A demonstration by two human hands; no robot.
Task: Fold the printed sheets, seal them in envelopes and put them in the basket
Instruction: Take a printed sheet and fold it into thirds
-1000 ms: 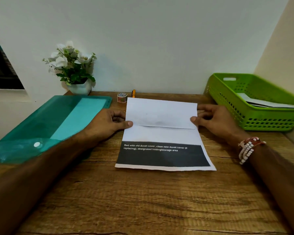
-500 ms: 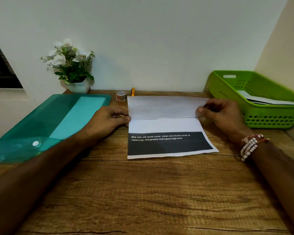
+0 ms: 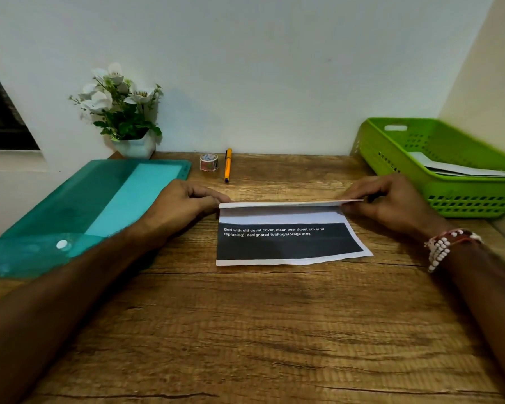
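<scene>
Filling most of your view, the wooden desk (image 3: 245, 330) runs from the near edge back to the white wall. On its left side lies the teal plastic folder (image 3: 79, 211), its flap and white snap button nearest you. At the far right corner the green basket (image 3: 461, 199) sits against the side wall, with white envelopes (image 3: 461, 169) lying inside it. Your printed sheet (image 3: 289, 240) lies in the middle of the desk, between your two hands; its near part rests flat, showing a dark band with two lines of white text, while its far part is lifted and folded over toward you, so you see that flap almost edge-on. Your left hand (image 3: 184, 202) sits at the sheet's far left corner, fingers curled and closed on the fold there, its wrist over the folder's edge. Your right hand (image 3: 391, 202) pinches the lifted flap at its right end, thumb under and fingers over the paper; a beaded bracelet (image 3: 446, 246) circles that wrist. Against the wall at the back left stands the small white pot of white flowers (image 3: 123, 112). Just right of it, well behind the sheet, the orange pen (image 3: 228, 164) lies pointing toward you, and the little roll of tape (image 3: 209, 162) stands just beside it.
</scene>
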